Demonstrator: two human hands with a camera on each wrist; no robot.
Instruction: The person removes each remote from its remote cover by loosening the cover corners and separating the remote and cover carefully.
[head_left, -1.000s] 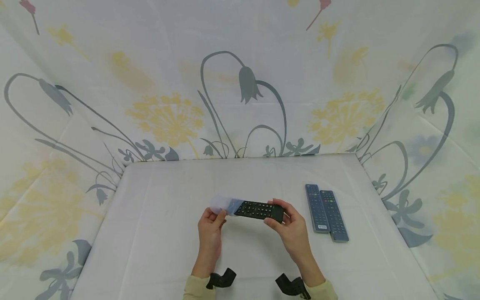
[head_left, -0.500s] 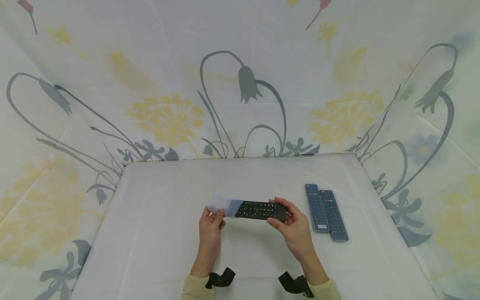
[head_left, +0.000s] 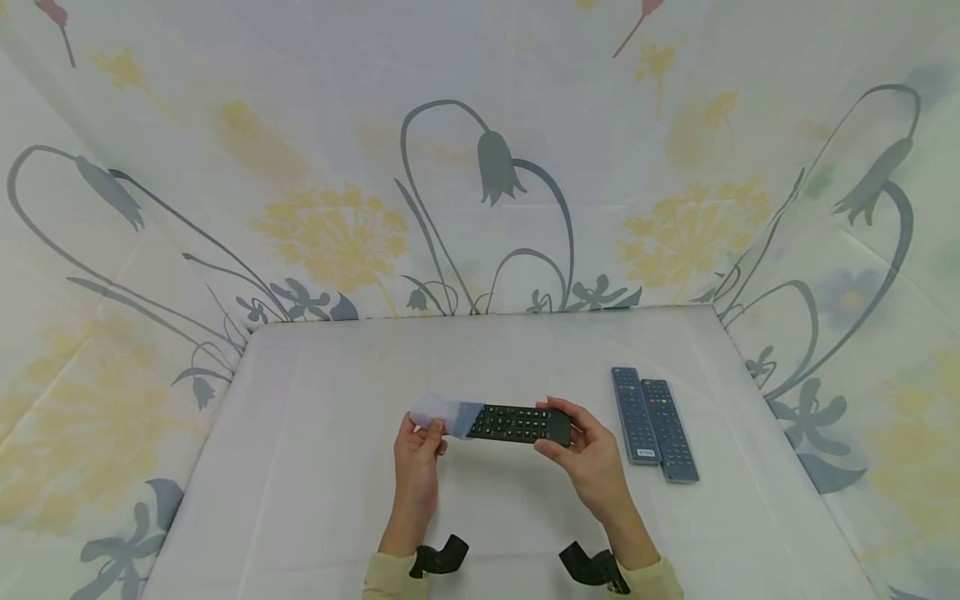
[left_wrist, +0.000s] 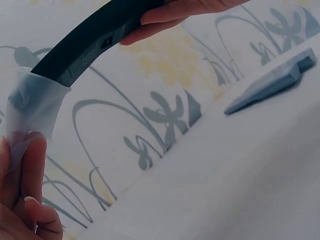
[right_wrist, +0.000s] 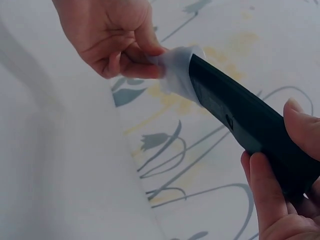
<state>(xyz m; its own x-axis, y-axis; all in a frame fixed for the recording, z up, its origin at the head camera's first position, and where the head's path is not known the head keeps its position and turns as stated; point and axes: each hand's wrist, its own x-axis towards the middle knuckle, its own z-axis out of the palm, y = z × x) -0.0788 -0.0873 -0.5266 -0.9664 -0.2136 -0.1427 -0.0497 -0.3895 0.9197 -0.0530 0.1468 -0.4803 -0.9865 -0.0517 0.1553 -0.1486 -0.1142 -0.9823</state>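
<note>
A black remote control [head_left: 517, 423] is held level above the table, its buttons facing up in the head view. Over its left end sits a thin, translucent whitish sleeve [head_left: 457, 417], covering only that part. My left hand [head_left: 417, 471] pinches the sleeve's far end between thumb and fingers. At the other end, my right hand [head_left: 592, 467] grips the bare remote, thumb on the near edge and fingers on the far one. The right wrist view shows the remote's dark underside [right_wrist: 235, 115] running into the sleeve mouth [right_wrist: 192, 75].
Two more remotes, a left one [head_left: 636, 417] and a right one [head_left: 669, 432], lie side by side on the white table [head_left: 322, 483], right of my hands; both look bluish. A flower-printed cloth [head_left: 480, 208] rises behind the table and on both sides.
My left hand has shifted slightly left with the sleeve's end, and a little more of the bare remote shows. The right hand has moved slightly right. The two lying remotes stay put.
</note>
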